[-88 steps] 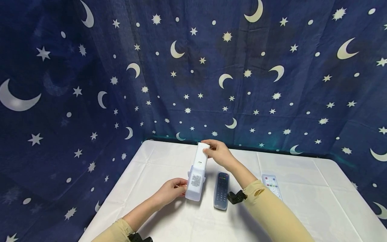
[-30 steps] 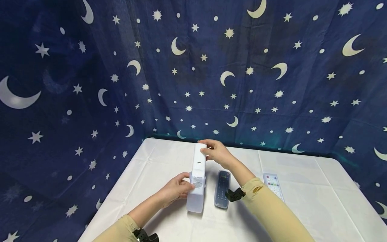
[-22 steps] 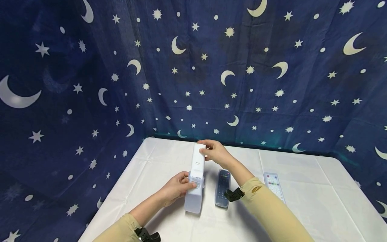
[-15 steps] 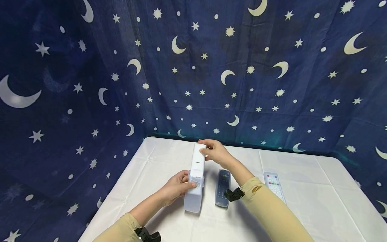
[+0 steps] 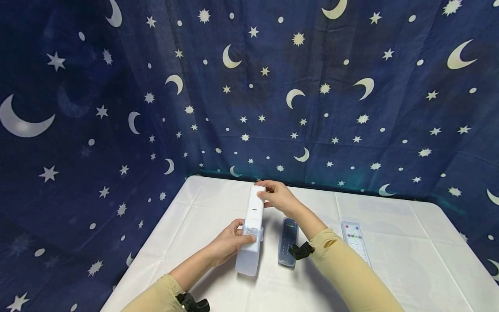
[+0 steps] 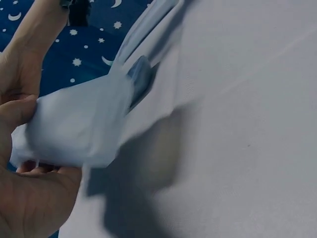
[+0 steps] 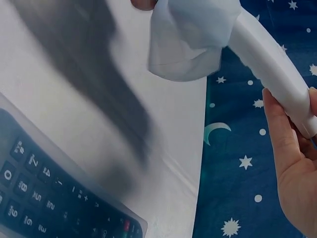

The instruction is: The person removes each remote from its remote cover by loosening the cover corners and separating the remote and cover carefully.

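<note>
Above the table, a white remote control [image 5: 254,208] is held with its back facing up, its lower part inside a translucent silicone cover [image 5: 247,262]. My left hand [image 5: 225,246] grips the cover near its mouth, thumb on top. In the left wrist view the cover [image 6: 74,124] hides the remote. With fingers and thumb, my right hand [image 5: 280,198] pinches the remote's far end. In the right wrist view the remote [image 7: 272,59] slants out of the cover, whose loose end [image 7: 183,67] hangs down.
A dark remote [image 5: 287,242] in a clear cover lies close to the right forearm. Farther right lies another white remote [image 5: 355,240] with coloured buttons. The white-clothed table [image 5: 401,260] ends at a dark blue star-and-moon curtain [image 5: 269,108].
My left hand has moved from the cover's side up to its mouth. The cover has slid downward along the remote, baring more of it and leaving the cover's lower end hollow.
</note>
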`<act>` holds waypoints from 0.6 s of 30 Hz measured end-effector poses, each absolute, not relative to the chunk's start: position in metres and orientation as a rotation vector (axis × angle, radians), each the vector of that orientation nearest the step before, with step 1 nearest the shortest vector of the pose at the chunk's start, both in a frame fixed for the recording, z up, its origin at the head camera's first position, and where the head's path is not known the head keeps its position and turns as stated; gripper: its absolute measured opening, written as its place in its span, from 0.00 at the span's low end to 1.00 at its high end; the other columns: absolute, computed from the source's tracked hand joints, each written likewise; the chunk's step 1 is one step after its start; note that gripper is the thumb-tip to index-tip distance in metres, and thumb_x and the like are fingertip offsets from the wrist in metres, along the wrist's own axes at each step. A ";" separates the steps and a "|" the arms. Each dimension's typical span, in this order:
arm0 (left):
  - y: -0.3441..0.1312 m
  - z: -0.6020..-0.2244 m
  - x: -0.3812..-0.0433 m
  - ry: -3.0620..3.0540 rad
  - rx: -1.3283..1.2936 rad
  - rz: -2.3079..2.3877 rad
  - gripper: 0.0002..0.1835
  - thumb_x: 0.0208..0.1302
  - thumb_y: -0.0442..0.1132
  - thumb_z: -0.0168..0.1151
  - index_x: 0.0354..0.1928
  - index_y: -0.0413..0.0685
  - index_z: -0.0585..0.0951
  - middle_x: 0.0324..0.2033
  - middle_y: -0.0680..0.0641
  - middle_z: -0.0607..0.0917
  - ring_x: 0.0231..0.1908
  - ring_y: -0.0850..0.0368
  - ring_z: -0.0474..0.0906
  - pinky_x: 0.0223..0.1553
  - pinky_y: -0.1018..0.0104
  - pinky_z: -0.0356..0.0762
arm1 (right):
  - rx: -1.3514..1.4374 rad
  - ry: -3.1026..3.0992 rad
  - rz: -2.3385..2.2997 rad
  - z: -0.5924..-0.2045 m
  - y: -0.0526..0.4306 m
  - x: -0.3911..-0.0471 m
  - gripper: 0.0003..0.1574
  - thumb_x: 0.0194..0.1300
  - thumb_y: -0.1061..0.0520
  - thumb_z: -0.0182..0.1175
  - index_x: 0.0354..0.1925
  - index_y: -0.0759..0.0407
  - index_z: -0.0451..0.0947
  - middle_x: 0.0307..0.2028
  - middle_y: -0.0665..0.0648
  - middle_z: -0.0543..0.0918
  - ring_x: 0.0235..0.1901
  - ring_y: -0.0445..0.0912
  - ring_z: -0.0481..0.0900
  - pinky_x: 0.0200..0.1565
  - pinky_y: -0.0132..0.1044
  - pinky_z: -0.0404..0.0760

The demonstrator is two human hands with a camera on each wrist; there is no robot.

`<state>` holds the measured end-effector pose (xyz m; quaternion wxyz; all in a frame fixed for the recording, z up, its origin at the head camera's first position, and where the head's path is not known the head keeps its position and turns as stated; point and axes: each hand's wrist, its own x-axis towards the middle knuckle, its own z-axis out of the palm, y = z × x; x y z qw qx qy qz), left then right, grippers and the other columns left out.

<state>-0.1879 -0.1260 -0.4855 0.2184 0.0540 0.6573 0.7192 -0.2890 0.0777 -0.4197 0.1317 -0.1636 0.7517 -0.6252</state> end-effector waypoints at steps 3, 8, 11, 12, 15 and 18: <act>-0.124 -0.485 -0.187 1.830 0.130 1.971 0.37 0.65 0.37 0.70 0.67 0.38 0.57 0.51 0.39 0.82 0.47 0.49 0.82 0.45 0.55 0.82 | -0.483 2.188 -1.799 -0.419 0.074 -0.287 0.26 0.72 0.62 0.61 0.66 0.65 0.75 0.49 0.64 0.78 0.45 0.52 0.79 0.44 0.46 0.87; -0.122 -0.484 -0.186 1.818 0.149 1.969 0.40 0.65 0.35 0.69 0.69 0.36 0.54 0.53 0.38 0.82 0.48 0.47 0.83 0.48 0.53 0.82 | -0.488 2.207 -1.776 -0.419 0.073 -0.286 0.27 0.72 0.62 0.61 0.67 0.65 0.74 0.49 0.63 0.79 0.45 0.51 0.80 0.43 0.45 0.87; -0.121 -0.484 -0.186 1.825 0.192 1.972 0.39 0.66 0.34 0.68 0.70 0.34 0.53 0.53 0.38 0.82 0.49 0.47 0.83 0.49 0.54 0.81 | -0.469 2.205 -1.794 -0.418 0.075 -0.286 0.25 0.72 0.62 0.61 0.66 0.65 0.76 0.50 0.63 0.80 0.45 0.51 0.80 0.43 0.45 0.87; -0.121 -0.485 -0.186 1.831 0.202 1.969 0.39 0.67 0.33 0.67 0.69 0.33 0.54 0.53 0.38 0.81 0.49 0.47 0.83 0.49 0.54 0.81 | -0.467 2.201 -1.799 -0.418 0.076 -0.287 0.25 0.72 0.62 0.61 0.65 0.65 0.76 0.50 0.63 0.80 0.45 0.51 0.80 0.43 0.45 0.87; -0.122 -0.487 -0.186 1.855 0.217 1.948 0.39 0.67 0.33 0.68 0.69 0.32 0.54 0.52 0.38 0.81 0.49 0.48 0.82 0.49 0.55 0.81 | -0.472 2.199 -1.780 -0.418 0.077 -0.288 0.24 0.72 0.63 0.62 0.64 0.65 0.77 0.49 0.62 0.81 0.45 0.51 0.81 0.43 0.45 0.87; -0.122 -0.490 -0.185 1.852 0.224 1.942 0.39 0.67 0.33 0.68 0.69 0.32 0.54 0.53 0.39 0.81 0.49 0.48 0.82 0.49 0.56 0.81 | -0.471 2.197 -1.756 -0.418 0.078 -0.288 0.24 0.71 0.63 0.62 0.64 0.65 0.77 0.48 0.62 0.81 0.43 0.51 0.82 0.42 0.45 0.88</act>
